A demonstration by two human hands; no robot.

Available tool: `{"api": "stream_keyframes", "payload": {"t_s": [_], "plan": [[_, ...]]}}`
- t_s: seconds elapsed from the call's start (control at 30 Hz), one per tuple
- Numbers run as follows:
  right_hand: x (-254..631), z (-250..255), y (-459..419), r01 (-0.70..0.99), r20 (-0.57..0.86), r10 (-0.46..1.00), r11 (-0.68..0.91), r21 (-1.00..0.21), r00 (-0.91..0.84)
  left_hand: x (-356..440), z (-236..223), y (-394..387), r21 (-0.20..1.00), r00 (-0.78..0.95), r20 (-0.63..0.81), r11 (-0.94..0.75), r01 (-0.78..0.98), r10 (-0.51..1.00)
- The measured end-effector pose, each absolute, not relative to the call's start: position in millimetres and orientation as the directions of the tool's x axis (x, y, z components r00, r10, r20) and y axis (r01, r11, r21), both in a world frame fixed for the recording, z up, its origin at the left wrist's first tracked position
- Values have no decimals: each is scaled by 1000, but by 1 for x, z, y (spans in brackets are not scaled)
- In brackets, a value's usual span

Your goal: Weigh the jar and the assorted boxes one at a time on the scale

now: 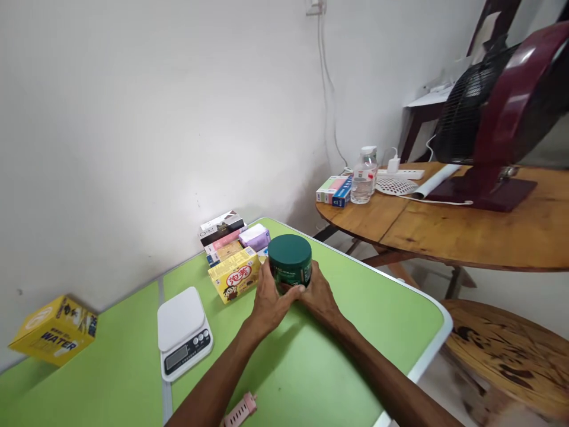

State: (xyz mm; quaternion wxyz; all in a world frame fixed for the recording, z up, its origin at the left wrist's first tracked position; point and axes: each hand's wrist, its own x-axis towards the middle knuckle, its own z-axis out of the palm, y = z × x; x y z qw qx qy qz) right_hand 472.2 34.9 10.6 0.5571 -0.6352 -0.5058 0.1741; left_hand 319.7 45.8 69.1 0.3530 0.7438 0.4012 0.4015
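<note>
A dark green round jar with a wide flat lid (pixel 290 250) stands upright between my hands, over the right part of the green table. My left hand (pixel 274 296) grips its left side, with the thumb across the front. On the right side my right hand (pixel 317 290) is wrapped round the jar, its fingers partly hidden. Whether the jar's base touches the table is hidden by my hands. Just left of the jar sits a yellow box with red lettering (pixel 235 276). A white kitchen scale (pixel 184 332) lies farther left, its plate bare.
Behind the yellow box are a purple tissue pack (pixel 255 236) and a black-and-white box (pixel 221 228). A yellow WATER carton (pixel 57 329) stands far left. A pink strap (pixel 240 410) lies near the front. The wooden table (pixel 444 231) at right bears a fan (pixel 502 107) and bottles (pixel 362 181).
</note>
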Motion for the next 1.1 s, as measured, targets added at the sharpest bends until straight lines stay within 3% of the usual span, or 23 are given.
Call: {"api": "stream_keyframes", "payload": {"t_s": [0.2, 0.3, 0.47, 0.73, 1.1], "plan": [[457, 7, 7, 513, 368, 840, 129, -849, 398, 331, 62, 40, 889, 252, 241, -317, 330, 937], [442, 3, -8, 539, 405, 832, 158, -828, 379, 312, 65, 23, 881, 225, 270, -334, 334, 936], [385, 22, -21, 461, 497, 802, 322, -827, 331, 248, 89, -12, 831, 148, 401, -427, 356, 904], [249, 51, 23, 337, 639, 762, 578, -743, 101, 119, 113, -4, 727, -114, 507, -353, 589, 854], [187, 37, 62, 418, 554, 832, 509, -752, -17, 53, 87, 31, 741, -212, 442, -222, 633, 871]]}}
